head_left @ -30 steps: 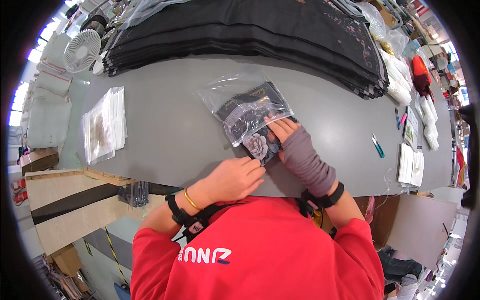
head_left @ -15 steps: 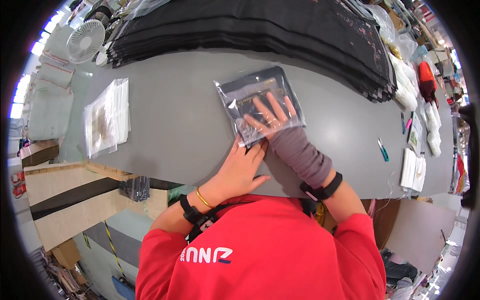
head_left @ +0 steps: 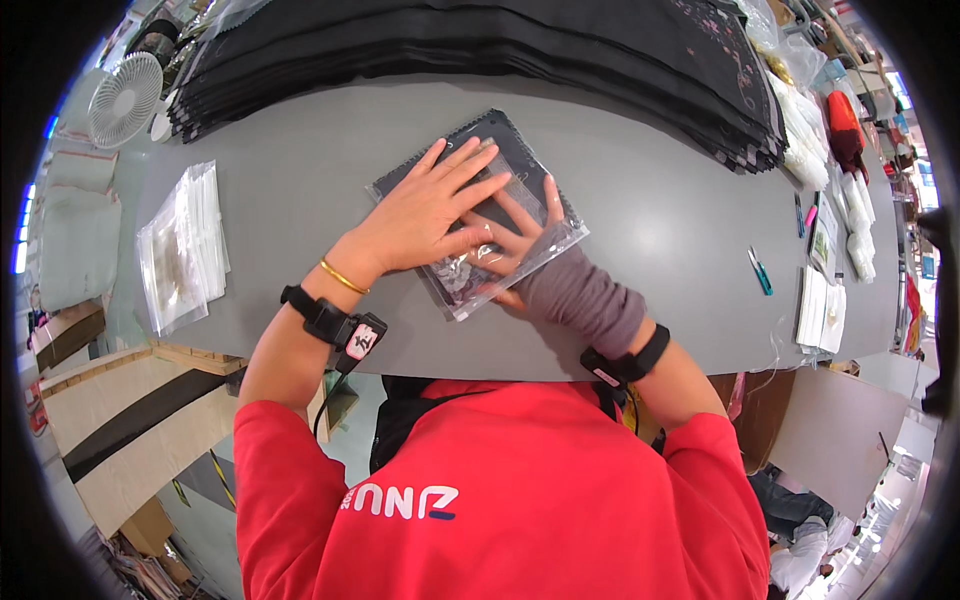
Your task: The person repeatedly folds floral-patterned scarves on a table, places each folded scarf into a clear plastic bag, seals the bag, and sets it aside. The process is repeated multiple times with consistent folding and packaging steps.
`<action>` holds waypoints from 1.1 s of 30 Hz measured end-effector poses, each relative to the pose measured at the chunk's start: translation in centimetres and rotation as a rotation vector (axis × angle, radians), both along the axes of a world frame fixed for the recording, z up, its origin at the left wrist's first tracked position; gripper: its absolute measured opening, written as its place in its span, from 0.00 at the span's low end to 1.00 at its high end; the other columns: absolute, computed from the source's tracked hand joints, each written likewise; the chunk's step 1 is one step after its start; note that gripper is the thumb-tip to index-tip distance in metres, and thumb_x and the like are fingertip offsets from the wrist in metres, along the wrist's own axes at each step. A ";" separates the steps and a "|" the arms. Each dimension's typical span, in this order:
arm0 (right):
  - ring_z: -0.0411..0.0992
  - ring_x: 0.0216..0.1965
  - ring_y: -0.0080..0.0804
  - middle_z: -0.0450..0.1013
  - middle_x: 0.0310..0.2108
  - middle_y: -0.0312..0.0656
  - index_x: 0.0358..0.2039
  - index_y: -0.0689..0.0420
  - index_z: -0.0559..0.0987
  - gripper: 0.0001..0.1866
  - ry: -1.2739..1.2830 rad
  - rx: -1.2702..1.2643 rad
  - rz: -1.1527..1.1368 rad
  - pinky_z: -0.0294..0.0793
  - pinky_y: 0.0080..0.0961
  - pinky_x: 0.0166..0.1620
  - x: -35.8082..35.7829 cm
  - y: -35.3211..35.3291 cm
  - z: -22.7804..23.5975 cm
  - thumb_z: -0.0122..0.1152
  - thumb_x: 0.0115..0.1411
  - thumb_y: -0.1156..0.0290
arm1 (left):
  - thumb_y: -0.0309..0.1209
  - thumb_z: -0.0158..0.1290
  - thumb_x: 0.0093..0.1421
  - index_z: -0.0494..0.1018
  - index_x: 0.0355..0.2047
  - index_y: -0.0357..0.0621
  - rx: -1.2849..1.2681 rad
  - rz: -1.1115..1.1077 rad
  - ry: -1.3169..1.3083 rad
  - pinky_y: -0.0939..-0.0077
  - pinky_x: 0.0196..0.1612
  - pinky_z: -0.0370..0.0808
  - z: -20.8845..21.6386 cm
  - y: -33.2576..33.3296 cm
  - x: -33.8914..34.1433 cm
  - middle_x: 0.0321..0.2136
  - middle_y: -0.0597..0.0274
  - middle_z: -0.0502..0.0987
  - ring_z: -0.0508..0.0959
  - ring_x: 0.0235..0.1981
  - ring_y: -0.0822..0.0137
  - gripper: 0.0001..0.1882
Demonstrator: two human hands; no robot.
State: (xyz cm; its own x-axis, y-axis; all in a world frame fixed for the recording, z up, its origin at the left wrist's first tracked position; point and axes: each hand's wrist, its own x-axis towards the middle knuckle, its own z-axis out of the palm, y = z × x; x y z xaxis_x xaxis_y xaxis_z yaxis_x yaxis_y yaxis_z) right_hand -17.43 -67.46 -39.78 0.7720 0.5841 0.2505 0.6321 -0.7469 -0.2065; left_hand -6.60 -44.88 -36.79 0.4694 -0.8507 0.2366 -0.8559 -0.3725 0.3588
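Note:
A clear plastic bag (head_left: 468, 295) lies tilted on the grey table in front of me, with a folded black cloth (head_left: 508, 142) with a printed pattern in it. My right hand (head_left: 508, 243), in a grey sleeve cuff, reaches in at the bag's near right end. Through the film its fingers show spread over the cloth. Flat on top of the bag rests my left hand (head_left: 425, 208), fingers stretched out and partly crossing over the right fingers. It hides the bag's left middle.
A large stack of black patterned cloths (head_left: 470, 45) spans the table's far side. Clear bags (head_left: 190, 245) lie at the left. Thread snips (head_left: 761, 271), a pen (head_left: 799, 215) and white folded pieces (head_left: 820, 315) lie at the right. A white fan (head_left: 125, 98) stands far left.
My left hand has moved from the bag's near edge up onto its top. The bag has turned and shifted slightly left, with my right hand still inside.

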 end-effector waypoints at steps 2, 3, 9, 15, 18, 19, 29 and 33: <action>0.48 0.78 0.58 0.65 0.72 0.36 0.64 0.33 0.77 0.34 0.073 -0.116 -0.026 0.36 0.89 0.68 -1.1 0.2 0.1 0.67 0.58 0.40 | 0.57 0.55 0.65 0.67 0.72 0.50 0.103 -0.023 -0.050 0.39 0.78 0.47 -1.8 -0.1 0.8 0.75 0.46 0.59 0.53 0.78 0.44 0.41; 0.48 0.78 0.59 0.63 0.73 0.38 0.65 0.33 0.76 0.35 0.107 -0.107 -0.047 0.36 0.90 0.67 -1.8 0.1 0.4 0.66 0.58 0.39 | 0.68 0.51 0.61 0.63 0.75 0.51 0.178 -0.020 -0.077 0.37 0.78 0.41 -2.4 -0.1 0.8 0.78 0.47 0.53 0.47 0.79 0.41 0.49; 0.59 0.74 0.59 0.63 0.73 0.51 0.63 0.46 0.77 0.31 0.243 -0.076 -0.064 0.58 0.58 0.73 -5.9 -4.3 4.0 0.72 0.60 0.56 | 0.73 0.54 0.57 0.62 0.75 0.53 0.173 0.022 -0.096 0.35 0.78 0.41 -2.4 -0.3 -0.2 0.78 0.45 0.52 0.46 0.79 0.39 0.54; 0.66 0.69 0.50 0.69 0.68 0.48 0.62 0.54 0.77 0.30 0.030 0.078 -0.175 0.74 0.44 0.64 -3.2 -5.7 2.7 0.73 0.59 0.68 | 0.55 0.65 0.56 0.70 0.67 0.48 0.088 -0.050 -0.203 0.38 0.73 0.55 -0.4 -0.6 -2.4 0.71 0.41 0.62 0.59 0.73 0.38 0.43; 0.66 0.69 0.51 0.68 0.68 0.48 0.63 0.57 0.76 0.31 -0.003 0.113 -0.161 0.73 0.44 0.66 -2.0 -5.3 1.0 0.73 0.59 0.65 | 0.39 0.66 0.54 0.76 0.46 0.42 -0.005 -0.270 -0.076 0.53 0.60 0.72 1.0 0.7 -5.4 0.48 0.52 0.74 0.75 0.53 0.49 0.22; 0.66 0.69 0.51 0.68 0.68 0.48 0.62 0.58 0.76 0.31 -0.006 0.112 -0.164 0.74 0.44 0.65 -2.0 -5.4 0.8 0.73 0.60 0.64 | 0.37 0.64 0.54 0.76 0.40 0.42 0.021 -0.311 -0.113 0.58 0.57 0.74 1.2 1.2 -6.5 0.42 0.56 0.73 0.75 0.48 0.54 0.17; 0.73 0.38 0.35 0.71 0.33 0.37 0.37 0.55 0.80 0.15 -0.012 0.088 0.264 0.69 0.34 0.48 -2.8 1.5 2.7 0.74 0.51 0.64 | 0.30 0.58 0.51 0.75 0.30 0.41 0.016 -0.152 -0.282 0.73 0.46 0.80 -2.7 2.4 -10.9 0.34 0.61 0.74 0.76 0.44 0.61 0.07; 0.72 0.36 0.34 0.71 0.32 0.37 0.31 0.54 0.80 0.08 -0.074 0.064 0.409 0.69 0.34 0.47 -1.7 1.2 2.0 0.67 0.49 0.72 | 0.31 0.56 0.52 0.74 0.28 0.41 -0.040 -0.074 -0.335 0.73 0.45 0.79 -2.7 2.2 -11.5 0.32 0.62 0.73 0.74 0.44 0.60 0.07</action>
